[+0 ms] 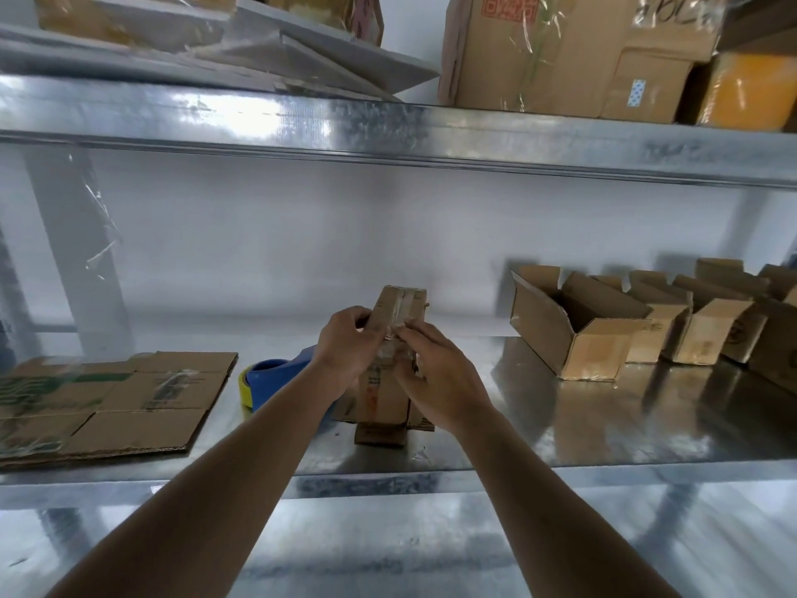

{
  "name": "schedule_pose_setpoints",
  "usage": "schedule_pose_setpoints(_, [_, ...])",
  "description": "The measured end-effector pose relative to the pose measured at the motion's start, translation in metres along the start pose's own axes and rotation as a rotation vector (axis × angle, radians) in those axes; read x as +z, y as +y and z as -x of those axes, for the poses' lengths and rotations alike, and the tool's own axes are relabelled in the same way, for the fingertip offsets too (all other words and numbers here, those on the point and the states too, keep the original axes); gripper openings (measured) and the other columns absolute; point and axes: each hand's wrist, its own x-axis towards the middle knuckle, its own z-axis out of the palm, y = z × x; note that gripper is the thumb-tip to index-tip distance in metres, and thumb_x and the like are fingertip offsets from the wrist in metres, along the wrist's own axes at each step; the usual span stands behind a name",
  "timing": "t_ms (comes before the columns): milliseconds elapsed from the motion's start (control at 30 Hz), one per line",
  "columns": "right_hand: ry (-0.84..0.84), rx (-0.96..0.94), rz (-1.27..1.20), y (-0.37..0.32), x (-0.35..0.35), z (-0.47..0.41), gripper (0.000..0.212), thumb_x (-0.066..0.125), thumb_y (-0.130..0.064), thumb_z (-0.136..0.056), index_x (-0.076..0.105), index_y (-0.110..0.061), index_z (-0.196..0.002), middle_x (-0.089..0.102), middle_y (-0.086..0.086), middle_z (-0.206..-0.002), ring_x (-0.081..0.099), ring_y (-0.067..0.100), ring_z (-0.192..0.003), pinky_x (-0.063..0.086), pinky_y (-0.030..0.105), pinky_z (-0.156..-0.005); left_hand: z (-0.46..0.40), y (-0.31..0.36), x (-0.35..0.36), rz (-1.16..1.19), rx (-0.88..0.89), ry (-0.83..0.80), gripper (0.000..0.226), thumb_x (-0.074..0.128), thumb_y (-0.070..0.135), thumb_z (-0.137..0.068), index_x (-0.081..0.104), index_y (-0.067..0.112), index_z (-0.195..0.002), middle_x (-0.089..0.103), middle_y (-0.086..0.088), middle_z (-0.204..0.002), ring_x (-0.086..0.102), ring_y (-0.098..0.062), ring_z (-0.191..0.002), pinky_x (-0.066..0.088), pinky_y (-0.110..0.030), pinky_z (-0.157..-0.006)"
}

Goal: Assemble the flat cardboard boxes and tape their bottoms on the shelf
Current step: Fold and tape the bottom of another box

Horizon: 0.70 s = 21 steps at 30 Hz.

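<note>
A small cardboard box (399,306) stands on end on the metal shelf (604,425), its taped bottom facing up and toward me. My left hand (345,343) grips its left side. Fingers of my right hand (435,373) pinch the tape seam on the box's near face. A blue tape dispenser (269,377) with a yellow roll lies on the shelf just left of the box, behind my left forearm. A stack of flat cardboard boxes (112,403) lies at the shelf's left.
Several assembled open boxes (573,334) stand in a row at the right of the shelf. The upper shelf beam (388,127) runs overhead, carrying large cartons (560,53) and white boards. A shelf upright (73,252) stands at the back left.
</note>
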Motion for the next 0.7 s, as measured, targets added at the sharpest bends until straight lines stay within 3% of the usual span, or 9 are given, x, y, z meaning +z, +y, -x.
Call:
schedule_pose_setpoints(133, [0.027, -0.019, 0.090, -0.008, -0.006, -0.003, 0.036, 0.049, -0.032, -0.107, 0.061, -0.023, -0.140, 0.059, -0.005, -0.144, 0.055, 0.018, -0.126, 0.052, 0.033, -0.100, -0.003, 0.001, -0.002, -0.033, 0.016, -0.069, 0.041, 0.056, 0.041, -0.104, 0.061, 0.019, -0.070, 0.054, 0.005, -0.061, 0.049, -0.019, -0.064, 0.041, -0.034, -0.066])
schedule_pose_setpoints(200, [0.036, -0.008, 0.135, -0.011, -0.010, -0.003, 0.035, 0.051, -0.031, -0.107, 0.061, -0.022, -0.139, 0.061, -0.003, -0.142, 0.055, 0.020, -0.125, 0.049, 0.033, -0.100, -0.006, -0.001, -0.007, -0.028, 0.004, -0.114, 0.031, 0.056, 0.036, -0.104, 0.070, 0.017, -0.085, 0.066, 0.006, -0.073, 0.061, -0.021, -0.071, 0.049, -0.037, -0.071])
schedule_pose_setpoints(267, [0.056, 0.020, 0.173, -0.014, -0.011, -0.003, 0.033, 0.054, -0.035, -0.105, 0.063, -0.024, -0.135, 0.067, -0.002, -0.133, 0.058, 0.021, -0.120, 0.051, 0.035, -0.099, -0.010, -0.003, -0.013, -0.007, -0.030, -0.128, 0.018, 0.057, 0.025, -0.103, 0.073, 0.019, -0.108, 0.074, 0.004, -0.096, 0.071, -0.019, -0.090, 0.058, -0.038, -0.086])
schedule_pose_setpoints(300, [0.064, 0.027, 0.193, -0.017, -0.010, -0.004, 0.032, 0.056, -0.038, -0.103, 0.064, -0.025, -0.132, 0.069, -0.003, -0.128, 0.060, 0.021, -0.117, 0.053, 0.038, -0.098, -0.013, -0.004, -0.015, 0.003, -0.034, -0.126, 0.023, 0.057, 0.020, -0.102, 0.073, 0.019, -0.119, 0.074, 0.002, -0.105, 0.071, -0.016, -0.095, 0.059, -0.036, -0.090])
schedule_pose_setpoints(400, [0.160, -0.061, 0.241, -0.024, -0.009, -0.004, 0.033, 0.053, -0.049, -0.103, 0.071, -0.027, -0.119, 0.074, -0.006, -0.117, 0.065, 0.019, -0.109, 0.055, 0.041, -0.093, -0.016, -0.001, -0.024, 0.029, -0.009, -0.185, 0.027, 0.058, 0.014, -0.103, 0.072, 0.017, -0.126, 0.072, 0.002, -0.117, 0.067, -0.010, -0.103, 0.054, -0.020, -0.085])
schedule_pose_setpoints(467, [0.271, -0.147, 0.244, -0.024, -0.015, -0.003, 0.035, 0.050, -0.050, -0.106, 0.076, -0.027, -0.111, 0.076, -0.010, -0.111, 0.066, 0.015, -0.104, 0.052, 0.038, -0.093, -0.018, -0.001, -0.027, 0.058, -0.013, -0.271, 0.028, 0.055, 0.011, -0.104, 0.074, 0.018, -0.123, 0.073, 0.001, -0.118, 0.068, -0.013, -0.108, 0.055, -0.025, -0.093])
schedule_pose_setpoints(567, [0.313, -0.035, 0.360, -0.011, -0.028, 0.000, 0.044, 0.038, -0.047, -0.109, 0.078, -0.027, -0.112, 0.070, -0.008, -0.131, 0.059, 0.018, -0.122, 0.042, 0.042, -0.107, -0.020, 0.000, -0.026, 0.099, -0.008, -0.376, 0.033, 0.049, 0.005, -0.107, 0.077, 0.018, -0.119, 0.076, -0.002, -0.114, 0.071, -0.019, -0.108, 0.056, -0.038, -0.101])
schedule_pose_setpoints(633, [0.218, 0.074, 0.396, -0.002, -0.034, 0.002, 0.054, 0.026, -0.049, -0.109, 0.074, -0.026, -0.122, 0.065, -0.002, -0.140, 0.052, 0.023, -0.136, 0.031, 0.047, -0.121, -0.021, 0.003, -0.021, 0.074, 0.025, -0.403, 0.036, 0.045, 0.005, -0.108, 0.076, 0.018, -0.120, 0.076, -0.002, -0.114, 0.072, -0.019, -0.106, 0.057, -0.036, -0.099])
schedule_pose_setpoints(700, [0.125, 0.134, 0.441, 0.007, -0.038, 0.006, 0.058, 0.018, -0.051, -0.109, 0.068, -0.028, -0.131, 0.065, -0.002, -0.140, 0.049, 0.022, -0.140, 0.025, 0.048, -0.125, -0.021, 0.007, -0.016, -0.002, 0.072, -0.418, 0.038, 0.041, 0.005, -0.109, 0.075, 0.017, -0.121, 0.075, 0.000, -0.113, 0.072, -0.016, -0.104, 0.058, -0.028, -0.092])
